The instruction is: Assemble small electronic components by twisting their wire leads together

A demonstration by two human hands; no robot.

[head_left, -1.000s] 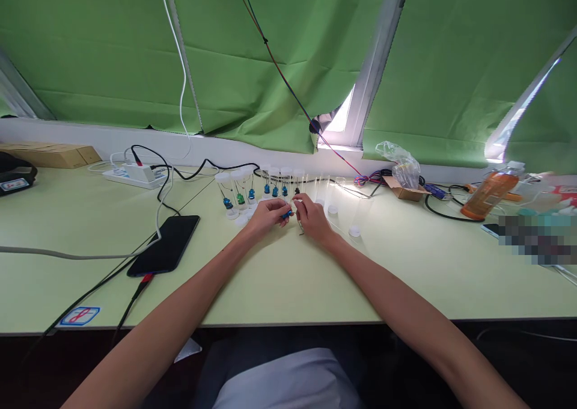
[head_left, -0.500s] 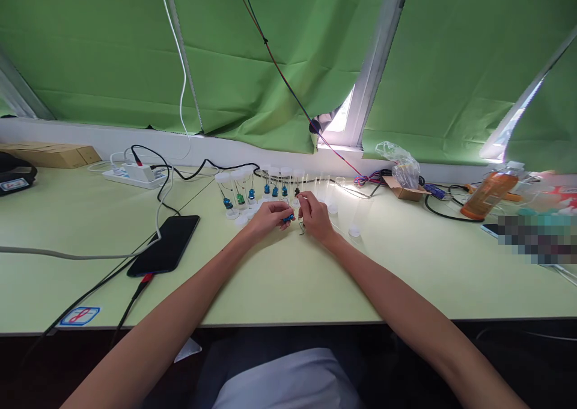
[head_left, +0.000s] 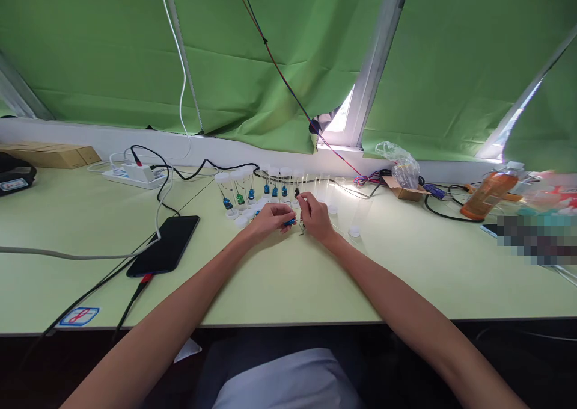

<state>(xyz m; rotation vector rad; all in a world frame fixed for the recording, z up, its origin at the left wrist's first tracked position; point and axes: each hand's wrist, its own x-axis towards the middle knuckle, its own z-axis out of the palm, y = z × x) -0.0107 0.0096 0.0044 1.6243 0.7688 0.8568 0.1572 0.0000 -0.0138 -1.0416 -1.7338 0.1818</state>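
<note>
My left hand (head_left: 270,218), fingers closed, pinches a small blue part (head_left: 289,222) at its fingertips. Close beside it on the right, my right hand (head_left: 316,218) has thumb and fingers pressed together; what they grip is too small to name. A thin bent metal piece (head_left: 302,231) shows just below those fingertips, and I cannot tell whether it is held. Behind the hands stands a row of clear tubes with small parts in them, among them a blue part (head_left: 226,203), a green part (head_left: 240,198) and a black part (head_left: 296,192). Another blue piece (head_left: 257,213) lies behind my left hand.
A black phone (head_left: 164,246) with cables lies to the left, a power strip (head_left: 135,177) behind it. Another clear tube (head_left: 356,221) is right of my hands. Farther right are a small cardboard box (head_left: 406,191) with a plastic bag and an orange bottle (head_left: 490,193).
My left hand has shifted slightly, bringing the blue part a little closer to me. The blue piece behind that hand now shows. My right hand stays almost in place.
</note>
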